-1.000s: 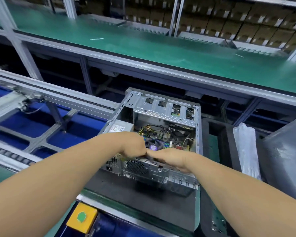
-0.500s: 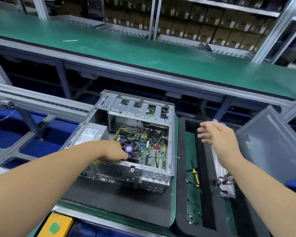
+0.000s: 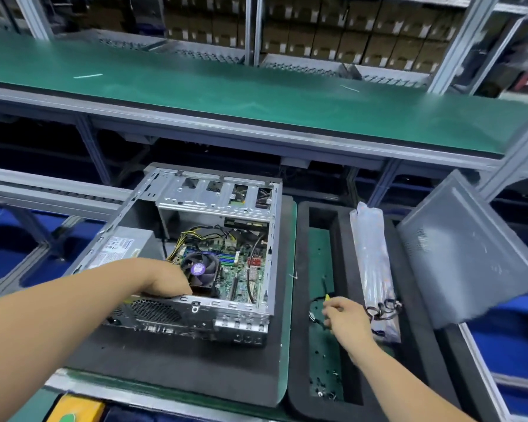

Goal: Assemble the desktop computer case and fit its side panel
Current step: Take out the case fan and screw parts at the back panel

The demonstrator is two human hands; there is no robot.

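case point(image 3: 195, 269) | left hand point(image 3: 165, 278) on rear edge | right hand point(image 3: 345, 315) in tray point(image 3: 299, 300)

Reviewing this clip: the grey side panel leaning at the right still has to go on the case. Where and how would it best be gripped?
Probably by its two opposite long edges, one hand each, coming from the left, the case side. The side panel is a broad thin sheet leaning tilted, its face offering nothing to pinch. The right hand is nearest; the left hand rests on the case.
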